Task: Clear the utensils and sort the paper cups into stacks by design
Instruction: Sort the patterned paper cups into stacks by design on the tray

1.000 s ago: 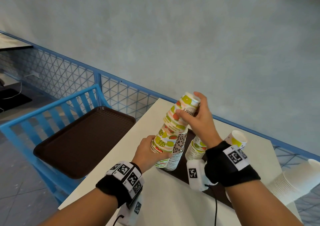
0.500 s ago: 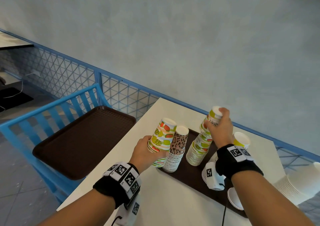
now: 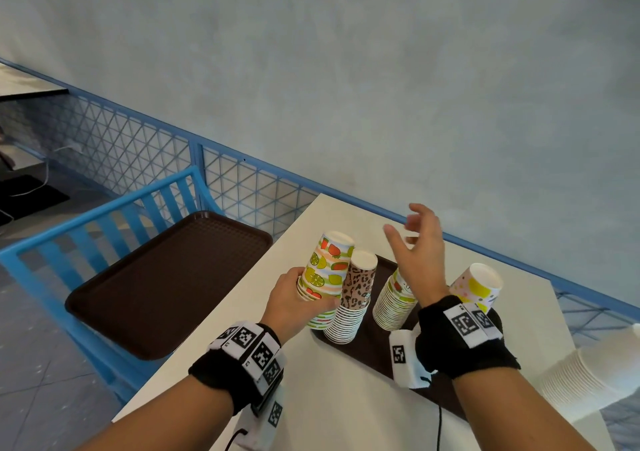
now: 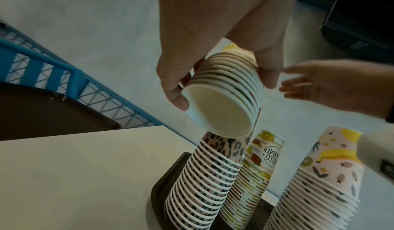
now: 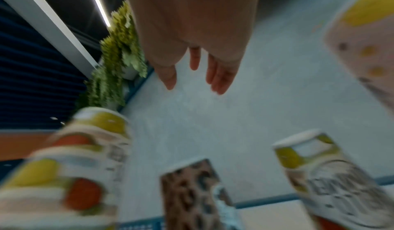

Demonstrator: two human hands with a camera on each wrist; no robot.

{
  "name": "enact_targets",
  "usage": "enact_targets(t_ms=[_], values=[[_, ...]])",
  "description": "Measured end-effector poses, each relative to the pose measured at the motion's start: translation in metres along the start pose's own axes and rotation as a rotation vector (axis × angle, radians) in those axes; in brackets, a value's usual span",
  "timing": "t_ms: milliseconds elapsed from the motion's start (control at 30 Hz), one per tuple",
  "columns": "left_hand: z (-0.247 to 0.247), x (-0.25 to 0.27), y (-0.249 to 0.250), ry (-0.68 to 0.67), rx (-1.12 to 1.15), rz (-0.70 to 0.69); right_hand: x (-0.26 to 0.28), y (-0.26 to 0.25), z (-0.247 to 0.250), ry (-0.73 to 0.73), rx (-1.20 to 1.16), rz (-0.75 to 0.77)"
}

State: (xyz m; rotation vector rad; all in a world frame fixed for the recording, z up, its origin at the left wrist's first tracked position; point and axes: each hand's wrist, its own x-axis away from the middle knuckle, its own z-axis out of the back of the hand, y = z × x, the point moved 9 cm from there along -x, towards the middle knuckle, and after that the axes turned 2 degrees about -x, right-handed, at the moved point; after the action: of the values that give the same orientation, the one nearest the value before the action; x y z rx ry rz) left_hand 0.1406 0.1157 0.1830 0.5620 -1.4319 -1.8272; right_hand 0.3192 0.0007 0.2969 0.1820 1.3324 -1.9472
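My left hand (image 3: 294, 303) grips a short stack of striped fruit-print cups (image 3: 323, 274), held tilted above the table's left side; its open mouth (image 4: 219, 110) faces the left wrist camera. On the brown tray (image 3: 367, 350) stand upside-down stacks: leopard print (image 3: 353, 298), "Hello Summer" fruit print (image 3: 394, 301) and pink lemon print (image 3: 479, 286). My right hand (image 3: 412, 239) hovers open above the Hello Summer stack (image 4: 264, 151), fingers spread, holding nothing. The right wrist view is blurred.
A second brown tray (image 3: 166, 281) lies on a blue chair (image 3: 90, 222) left of the white table (image 3: 332, 409). A long stack of plain white cups (image 3: 585, 374) lies at the right edge. A blue mesh railing (image 3: 242, 187) runs behind.
My right hand set the Hello Summer cups down onto their stack on the tray, let go and lifted with fingers spread. My left hand keeps its striped fruit stack.
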Motion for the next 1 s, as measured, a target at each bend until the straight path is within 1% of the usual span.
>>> enact_targets(t_ms=[67, 167, 233, 300, 400, 533, 633, 733, 800, 867, 933, 1000], values=[[-0.003, 0.0, 0.003, -0.002, 0.008, -0.005, 0.012, -0.02, -0.02, -0.152, -0.1, -0.031], [-0.006, 0.001, 0.008, 0.005, 0.017, -0.011, 0.036, -0.03, -0.053, -0.395, -0.158, -0.136], [-0.008, 0.001, 0.009, 0.0, 0.034, -0.022, 0.047, -0.03, -0.066, -0.49, -0.187, -0.174], [-0.009, 0.002, 0.01, -0.012, 0.036, -0.04, 0.051, -0.027, -0.073, -0.514, -0.19, -0.193], [-0.011, 0.004, 0.011, -0.047, 0.011, -0.073, 0.049, -0.026, -0.072, -0.482, -0.182, -0.204], [-0.008, 0.007, 0.014, -0.067, -0.054, -0.089, 0.04, -0.028, -0.061, -0.408, -0.249, -0.223], [-0.003, 0.005, 0.007, -0.035, -0.084, -0.067, 0.025, -0.033, -0.045, -0.315, -0.326, -0.217], [0.001, 0.004, -0.003, -0.015, -0.075, -0.031, 0.0, -0.036, -0.016, -0.172, -0.385, -0.174], [0.004, 0.004, -0.006, -0.011, -0.075, -0.026, -0.018, -0.036, 0.01, -0.048, -0.345, -0.122], [0.007, 0.002, -0.008, -0.003, -0.077, -0.024, -0.031, -0.031, 0.034, 0.064, -0.236, -0.069], [0.009, 0.001, -0.008, 0.003, -0.074, -0.023, -0.036, -0.022, 0.049, 0.133, -0.118, -0.036], [0.009, 0.0, -0.008, 0.007, -0.077, -0.028, -0.037, -0.004, 0.052, 0.155, -0.032, -0.058]])
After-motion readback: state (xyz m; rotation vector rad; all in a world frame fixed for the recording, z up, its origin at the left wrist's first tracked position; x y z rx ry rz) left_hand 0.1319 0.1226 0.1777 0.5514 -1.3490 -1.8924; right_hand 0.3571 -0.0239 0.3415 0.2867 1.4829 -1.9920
